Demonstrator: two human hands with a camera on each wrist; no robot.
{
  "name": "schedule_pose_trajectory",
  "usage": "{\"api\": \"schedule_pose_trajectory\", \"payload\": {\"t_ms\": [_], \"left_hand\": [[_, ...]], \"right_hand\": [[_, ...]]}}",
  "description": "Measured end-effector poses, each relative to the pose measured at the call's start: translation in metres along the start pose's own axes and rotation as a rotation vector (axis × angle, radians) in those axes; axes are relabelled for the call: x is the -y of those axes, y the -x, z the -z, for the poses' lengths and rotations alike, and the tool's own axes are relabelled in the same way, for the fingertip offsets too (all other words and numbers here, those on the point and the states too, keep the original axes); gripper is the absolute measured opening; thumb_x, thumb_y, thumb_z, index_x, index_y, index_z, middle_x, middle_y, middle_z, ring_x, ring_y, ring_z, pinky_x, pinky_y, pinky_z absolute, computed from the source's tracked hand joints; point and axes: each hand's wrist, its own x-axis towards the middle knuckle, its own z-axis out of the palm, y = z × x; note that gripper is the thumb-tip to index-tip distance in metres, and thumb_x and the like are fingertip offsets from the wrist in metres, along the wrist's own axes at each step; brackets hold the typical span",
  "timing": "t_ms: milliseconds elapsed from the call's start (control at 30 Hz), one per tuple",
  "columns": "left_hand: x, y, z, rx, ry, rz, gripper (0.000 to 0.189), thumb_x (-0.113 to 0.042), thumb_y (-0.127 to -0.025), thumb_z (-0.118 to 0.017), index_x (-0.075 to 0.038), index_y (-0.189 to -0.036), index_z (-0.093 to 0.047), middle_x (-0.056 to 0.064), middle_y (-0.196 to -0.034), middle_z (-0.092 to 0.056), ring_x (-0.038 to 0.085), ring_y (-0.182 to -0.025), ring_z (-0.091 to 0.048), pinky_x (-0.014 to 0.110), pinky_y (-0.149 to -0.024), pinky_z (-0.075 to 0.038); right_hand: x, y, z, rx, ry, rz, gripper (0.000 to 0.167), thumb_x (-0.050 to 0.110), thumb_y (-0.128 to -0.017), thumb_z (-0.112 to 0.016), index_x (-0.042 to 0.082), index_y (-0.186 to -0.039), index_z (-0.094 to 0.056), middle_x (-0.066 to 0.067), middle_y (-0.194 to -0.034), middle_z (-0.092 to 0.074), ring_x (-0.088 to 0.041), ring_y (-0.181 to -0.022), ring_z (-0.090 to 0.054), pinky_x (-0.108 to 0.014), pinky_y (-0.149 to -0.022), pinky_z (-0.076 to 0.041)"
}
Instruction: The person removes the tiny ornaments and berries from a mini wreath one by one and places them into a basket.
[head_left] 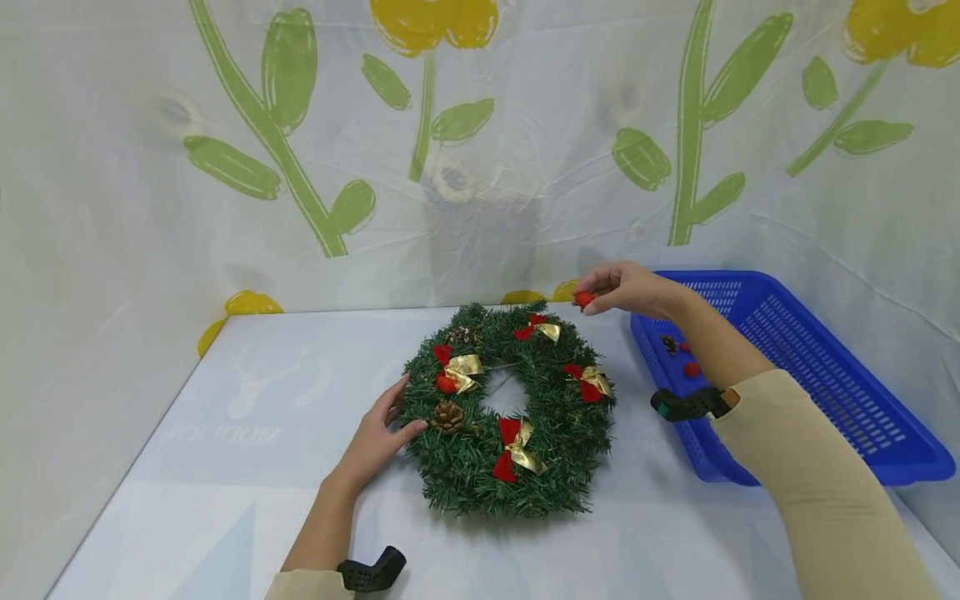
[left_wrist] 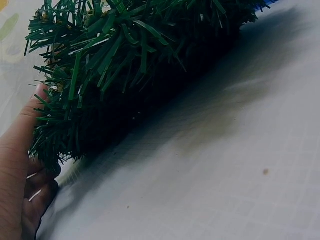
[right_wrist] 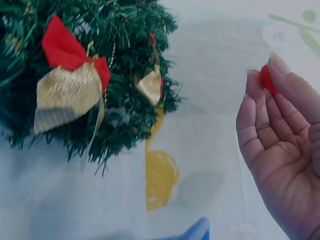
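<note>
A green Christmas wreath [head_left: 555,450] lies on the white table, decorated with red and gold bows, pinecones and a red ball. My left hand [head_left: 377,440] holds the wreath's left edge; in the left wrist view the thumb [left_wrist: 26,120] lies against the needles and the fingers curl lower down, partly hidden. Above the table's far edge, beyond the wreath's upper right, my right hand [head_left: 626,289] pinches a small red ball [head_left: 583,300] between thumb and fingertips. The right wrist view shows this red ball [right_wrist: 268,79] apart from the wreath.
A blue plastic basket [head_left: 847,400] stands at the right, under the right forearm. Inside it are a pinecone [head_left: 669,344] and small red balls [head_left: 692,369]. Behind the table hangs a white curtain [head_left: 555,167] printed with flowers.
</note>
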Motion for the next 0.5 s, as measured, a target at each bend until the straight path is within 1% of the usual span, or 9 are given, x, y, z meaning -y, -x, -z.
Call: {"api": "schedule_pose_trajectory", "payload": {"t_ms": [100,167,267,400,500], "left_hand": [[0.0,0.0,0.0,-0.001,-0.001,0.005,0.079,-0.036,-0.088,-0.067,-0.028,-0.152,-0.02,0.013,-0.155,-0.023,0.041,-0.136,-0.031,0.057,-0.109,-0.032],[0.0,0.0,0.0,-0.001,-0.002,0.009,0.079,-0.036,-0.088,-0.066,-0.029,-0.152,-0.02,0.013,-0.155,-0.023,0.041,-0.136,-0.031,0.058,-0.109,-0.031],[0.0,0.0,-0.001,-0.003,-0.005,0.01,0.079,-0.036,-0.088,-0.066,-0.029,-0.152,-0.02,0.014,-0.155,-0.023,0.042,-0.136,-0.031,0.058,-0.109,-0.031],[0.0,0.001,-0.002,-0.005,-0.001,0.01,0.079,-0.036,-0.088,-0.066,-0.028,-0.152,-0.02,0.014,-0.155,-0.023,0.042,-0.136,-0.031,0.057,-0.109,-0.031],[0.0,0.002,-0.001,-0.006,-0.004,0.009,0.079,-0.036,-0.089,-0.066,-0.029,-0.152,-0.02,0.014,-0.155,-0.022,0.042,-0.136,-0.031,0.057,-0.109,-0.031]], "right_hand": [[-0.004,0.006,0.005,-0.027,0.002,-0.01,0.03,0.001,-0.084,-0.068,0.001,-0.113,-0.061,0.005,-0.098,-0.069,-0.012,-0.095,-0.064,-0.025,-0.087,-0.053],[-0.007,0.01,0.008,-0.038,0.004,-0.015,0.029,0.001,-0.084,-0.068,0.002,-0.113,-0.061,0.005,-0.099,-0.069,-0.012,-0.094,-0.064,-0.025,-0.087,-0.053],[-0.011,0.017,0.013,-0.049,0.009,-0.002,0.026,0.002,-0.085,-0.068,0.009,-0.11,-0.064,0.005,-0.101,-0.068,-0.011,-0.095,-0.063,-0.024,-0.086,-0.053],[-0.019,0.027,0.021,-0.052,0.012,0.024,0.027,0.001,-0.086,-0.066,0.012,-0.11,-0.065,0.005,-0.102,-0.068,-0.01,-0.095,-0.063,-0.025,-0.085,-0.054],[-0.024,0.034,0.026,-0.064,0.027,0.026,0.028,0.002,-0.086,-0.066,0.013,-0.112,-0.067,0.005,-0.103,-0.069,-0.011,-0.096,-0.064,-0.025,-0.086,-0.054]]}}
